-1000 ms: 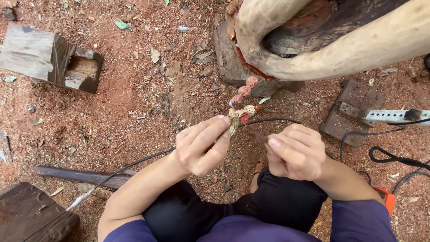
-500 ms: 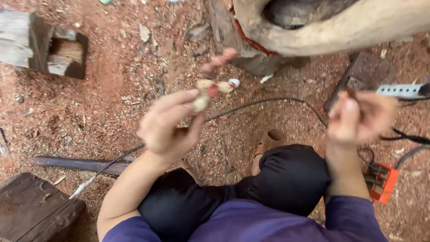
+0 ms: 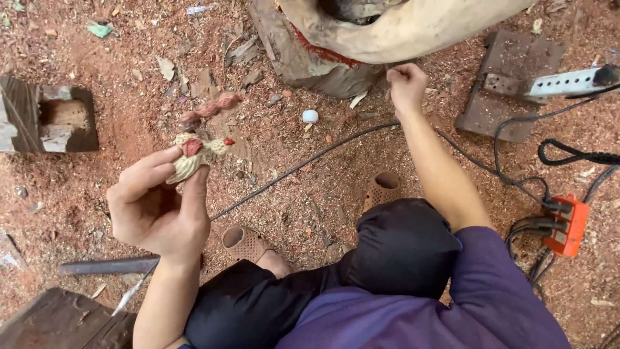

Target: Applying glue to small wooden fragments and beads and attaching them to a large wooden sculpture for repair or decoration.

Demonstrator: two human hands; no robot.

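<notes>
Frayed cloth strip (image 3: pixel 194 155) pinched in left hand (image 3: pixel 158 207); right hand (image 3: pixel 407 84) fisted at smooth log (image 3: pixel 413 32)

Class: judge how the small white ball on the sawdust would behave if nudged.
The white ball looks round, so it would probably roll. The loose sawdust ground would likely stop it soon. It seems small and probably light.

Open sawdust ground (image 3: pixel 129 84) between hands. Carved log (image 3: pixel 400 32) blocks beyond right hand (image 3: pixel 407 84). Black cable (image 3: pixel 310 161) crosses middle; cable tangle, orange socket box (image 3: pixel 567 225) crowd right.
</notes>
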